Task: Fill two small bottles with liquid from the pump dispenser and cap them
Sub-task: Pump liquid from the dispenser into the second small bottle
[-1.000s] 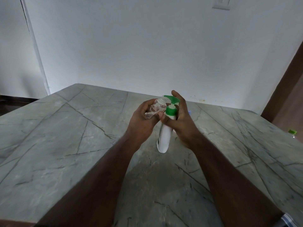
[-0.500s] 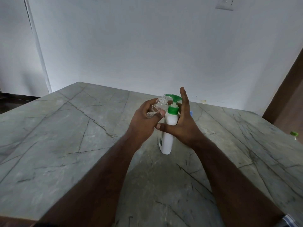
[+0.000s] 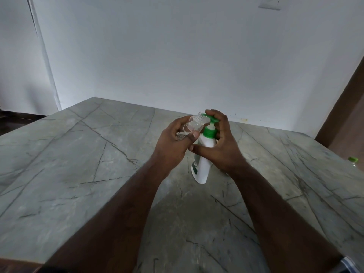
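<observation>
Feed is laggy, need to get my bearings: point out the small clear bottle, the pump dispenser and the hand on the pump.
small clear bottle [image 3: 194,125]: head view, its clear shoulder below the threaded neck.
pump dispenser [image 3: 202,164]: head view, its white body.
right hand [image 3: 222,146]: head view, its back.

small bottle [image 3: 194,125]: clear plastic in my left hand [image 3: 173,143], glossy, with a ribbed screw thread at the open neck.
pump dispenser [image 3: 203,160]: white plastic body under my right hand [image 3: 220,146], smooth with a soft sheen; a dark green printed label low on its side.
pump head [image 3: 211,118]: bright green plastic, smooth, on a pale translucent stem above a green collar.
table [image 3: 78,164]: grey-green stone-look top, dark veins running across it, smooth, dull satin finish.
wall [image 3: 177,56]: plain white paint, matt.
door frame [image 3: 342,107]: brown, wood-like, matt.
</observation>
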`<state>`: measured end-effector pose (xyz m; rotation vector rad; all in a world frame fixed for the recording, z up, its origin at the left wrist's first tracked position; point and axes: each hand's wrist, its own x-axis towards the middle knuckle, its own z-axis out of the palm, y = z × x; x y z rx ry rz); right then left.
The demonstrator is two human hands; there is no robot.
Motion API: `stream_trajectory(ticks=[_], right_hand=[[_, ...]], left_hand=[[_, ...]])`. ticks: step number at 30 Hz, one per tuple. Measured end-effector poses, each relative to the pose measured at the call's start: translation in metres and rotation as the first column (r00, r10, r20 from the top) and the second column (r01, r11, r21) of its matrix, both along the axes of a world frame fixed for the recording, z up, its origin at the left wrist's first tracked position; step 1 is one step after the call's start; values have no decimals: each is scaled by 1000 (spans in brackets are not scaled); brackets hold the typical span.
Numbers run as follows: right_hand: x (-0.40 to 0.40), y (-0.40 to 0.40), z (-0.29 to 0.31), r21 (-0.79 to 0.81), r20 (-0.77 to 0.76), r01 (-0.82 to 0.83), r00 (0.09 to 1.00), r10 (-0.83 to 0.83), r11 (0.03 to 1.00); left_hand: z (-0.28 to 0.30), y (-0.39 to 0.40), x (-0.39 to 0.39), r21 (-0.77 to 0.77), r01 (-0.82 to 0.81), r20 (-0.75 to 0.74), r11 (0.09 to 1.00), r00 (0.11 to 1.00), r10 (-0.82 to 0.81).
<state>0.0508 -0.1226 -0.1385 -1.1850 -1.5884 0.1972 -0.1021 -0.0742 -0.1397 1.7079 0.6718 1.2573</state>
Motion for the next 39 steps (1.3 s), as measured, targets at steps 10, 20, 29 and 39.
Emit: stream_trajectory(ticks=[10,20,29,39], right_hand=[[-3,5,-7,31,-54,26,998,-24,999],[-3,1,-6,23,-31,-4,1000,5,1000],[-3,0,-5,38,-15,13,1000,-13,999],[-7,1,-8,37,-29,56,998,-55,998]], left_hand=[[-5,5,1,3,-2,-32,1000,999,2],[-5,6,2,11,-11,-45,1000,999,11],[-3,3,1,9,0,-29,1000,1000,0],[-4,3,0,-17,-12,-37,1000,999,11]])
